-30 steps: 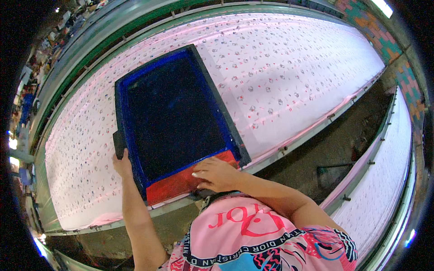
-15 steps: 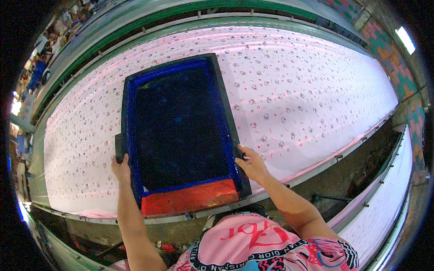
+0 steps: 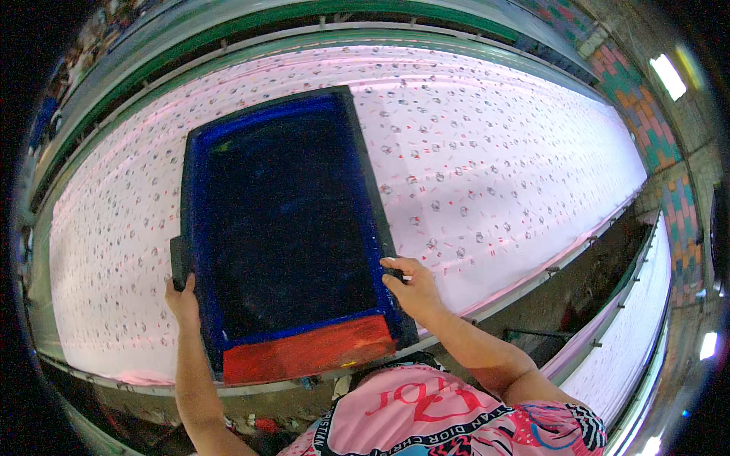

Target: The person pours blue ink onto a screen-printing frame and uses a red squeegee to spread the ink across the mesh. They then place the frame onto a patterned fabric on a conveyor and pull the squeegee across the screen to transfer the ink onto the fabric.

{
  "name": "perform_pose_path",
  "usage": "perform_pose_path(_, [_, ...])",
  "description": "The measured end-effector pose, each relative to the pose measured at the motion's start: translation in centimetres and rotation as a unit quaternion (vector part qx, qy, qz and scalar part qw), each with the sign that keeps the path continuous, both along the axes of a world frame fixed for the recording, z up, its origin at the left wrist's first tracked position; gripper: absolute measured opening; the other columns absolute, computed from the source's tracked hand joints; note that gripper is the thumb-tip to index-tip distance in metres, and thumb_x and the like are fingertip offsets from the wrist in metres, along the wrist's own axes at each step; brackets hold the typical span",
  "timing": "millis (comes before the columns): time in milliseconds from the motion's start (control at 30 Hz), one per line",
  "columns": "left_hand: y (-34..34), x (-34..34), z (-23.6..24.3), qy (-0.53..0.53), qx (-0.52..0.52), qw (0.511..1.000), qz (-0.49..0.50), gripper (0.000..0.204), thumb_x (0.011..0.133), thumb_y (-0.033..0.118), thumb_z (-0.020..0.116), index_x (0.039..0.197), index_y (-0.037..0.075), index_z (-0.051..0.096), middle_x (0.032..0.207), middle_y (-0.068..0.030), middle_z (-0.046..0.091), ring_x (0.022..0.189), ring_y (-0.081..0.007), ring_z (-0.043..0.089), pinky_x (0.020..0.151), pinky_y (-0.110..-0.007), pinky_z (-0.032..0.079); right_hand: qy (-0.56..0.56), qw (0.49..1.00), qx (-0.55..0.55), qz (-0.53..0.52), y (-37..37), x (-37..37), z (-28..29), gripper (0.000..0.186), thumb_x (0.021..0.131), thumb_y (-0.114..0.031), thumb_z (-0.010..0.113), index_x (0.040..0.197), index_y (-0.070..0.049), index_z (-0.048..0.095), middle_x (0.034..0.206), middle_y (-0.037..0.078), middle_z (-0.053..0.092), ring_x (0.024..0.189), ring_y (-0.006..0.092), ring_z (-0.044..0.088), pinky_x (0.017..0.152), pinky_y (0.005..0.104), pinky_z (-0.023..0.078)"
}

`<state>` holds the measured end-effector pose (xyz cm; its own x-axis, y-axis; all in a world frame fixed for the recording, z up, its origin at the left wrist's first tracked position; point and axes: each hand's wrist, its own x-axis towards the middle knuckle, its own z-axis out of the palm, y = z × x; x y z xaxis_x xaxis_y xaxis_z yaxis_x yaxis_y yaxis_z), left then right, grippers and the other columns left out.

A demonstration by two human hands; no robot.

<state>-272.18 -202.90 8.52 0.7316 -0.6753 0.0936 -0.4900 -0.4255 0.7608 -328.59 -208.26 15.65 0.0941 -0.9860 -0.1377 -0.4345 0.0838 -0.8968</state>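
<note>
A large screen-printing frame [image 3: 283, 220] lies over pale pink printed fabric [image 3: 471, 175]. Its mesh is nearly black, with a bright blue border inside dark rails and a red strip [image 3: 308, 349] along the near end. My left hand [image 3: 182, 300] is closed at the left rail, its thumb against the lower end of a black block-like handle [image 3: 179, 258]. At the right rail my right hand [image 3: 413, 287] is closed, thumb and fingers around a small dark handle [image 3: 393, 273]. The rail hides part of the left fingers.
The fabric covers a long table with a metal near edge [image 3: 525, 290] bearing small clamps. Beyond it runs another green-edged table [image 3: 426, 23]. A second fabric-covered table [image 3: 620, 334] stands at the right, across a dark gap. Coloured paving [image 3: 642, 102] borders the far right.
The view has turned slightly, so the tables and frame appear farther left. My right thumb and fingers have shifted on the dark handle. Both hands stay at the rails.
</note>
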Motion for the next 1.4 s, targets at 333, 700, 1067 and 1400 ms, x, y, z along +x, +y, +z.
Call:
perform_pose_path(333, [-3.7, -9.1, 5.8, 0.174, -0.102, 0.979, -0.017, 0.024, 0.101, 0.009, 0.081, 0.122, -0.004, 0.075, 0.110, -0.0095, 0.079, 0.090, -0.0209, 0.071, 0.081, -0.036, 0.058, -0.009, 0.999, -0.050, -0.009, -4.2, -7.4, 5.7, 0.029, 0.094, -0.015, 0.081, 0.121, -0.008, 0.083, 0.126, 0.021, 0.078, 0.125, 0.0393, 0.070, 0.106, 0.0457, 0.056])
perform_pose_path(700, [-14.5, -36.5, 6.2, 0.152, -0.121, 0.981, -0.017, 0.025, 0.098, 0.004, 0.082, 0.121, -0.004, 0.075, 0.111, -0.0106, 0.078, 0.093, -0.0220, 0.070, 0.085, -0.037, 0.056, 0.034, 0.985, -0.128, -0.111, -13.1, -33.6, 1.7, 0.026, 0.091, -0.016, 0.083, 0.117, -0.011, 0.086, 0.109, 0.019, 0.079, 0.098, 0.0332, 0.074, 0.089, 0.0434, 0.058])
perform_pose_path(1067, [-19.5, -66.9, 3.7, 0.122, -0.135, 0.983, -0.040, 0.039, 0.094, 0.010, 0.088, 0.126, -0.008, 0.073, 0.114, -0.0157, 0.078, 0.098, -0.0275, 0.072, 0.093, -0.041, 0.056, 0.025, 0.983, -0.054, -0.176, -19.2, -61.0, -4.0, 0.026, 0.094, -0.012, 0.081, 0.119, -0.006, 0.085, 0.115, 0.013, 0.081, 0.108, 0.0242, 0.072, 0.098, 0.0368, 0.054])
perform_pose_path(1400, [-22.1, -77.4, 3.8, 0.073, -0.085, 0.994, -0.009, 0.040, 0.095, 0.016, 0.087, 0.125, -0.006, 0.073, 0.113, -0.0181, 0.078, 0.098, -0.0310, 0.073, 0.091, -0.042, 0.056, -0.026, 0.986, -0.044, -0.160, -22.6, -70.6, -3.9, 0.025, 0.097, -0.005, 0.078, 0.121, 0.002, 0.082, 0.112, 0.007, 0.082, 0.100, 0.0127, 0.071, 0.094, 0.0283, 0.056])
